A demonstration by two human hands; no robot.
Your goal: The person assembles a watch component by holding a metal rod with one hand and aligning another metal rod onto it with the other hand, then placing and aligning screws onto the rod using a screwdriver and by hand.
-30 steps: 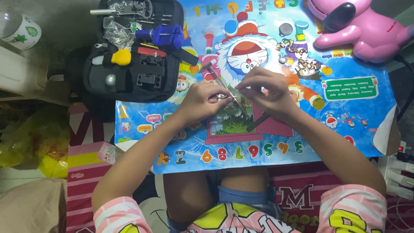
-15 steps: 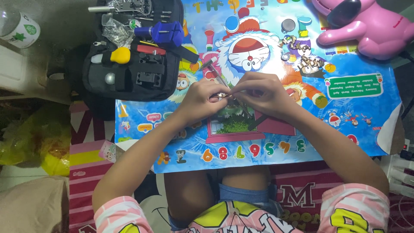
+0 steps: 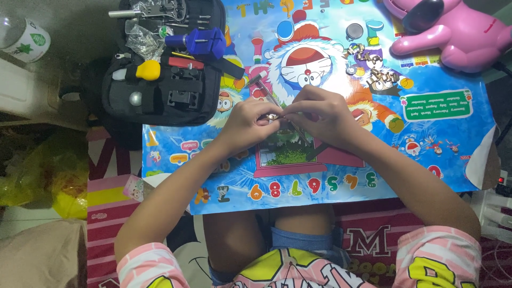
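Note:
My left hand (image 3: pixel 246 121) and my right hand (image 3: pixel 320 114) meet over the middle of a colourful cartoon poster (image 3: pixel 426 138) that covers a low table. Between the fingertips sits a small metal part (image 3: pixel 273 117), pinched from both sides. A thin metal tool (image 3: pixel 264 90) sticks up and left from the hands; which hand grips it I cannot tell. Loose metal watch band pieces (image 3: pixel 373 69) lie on the poster beyond my right hand.
An open black tool case (image 3: pixel 165 96) with a blue tool (image 3: pixel 200 41), a yellow knob and small metal tools lies at the upper left. A pink plastic toy (image 3: pixel 453 32) rests at the upper right. A cup (image 3: pixel 24 37) stands far left, a yellow bag (image 3: pixel 48 176) below it.
The two hands have drawn closer together and shifted slightly toward the upper middle of the poster. The thin tool now points more upright to the left.

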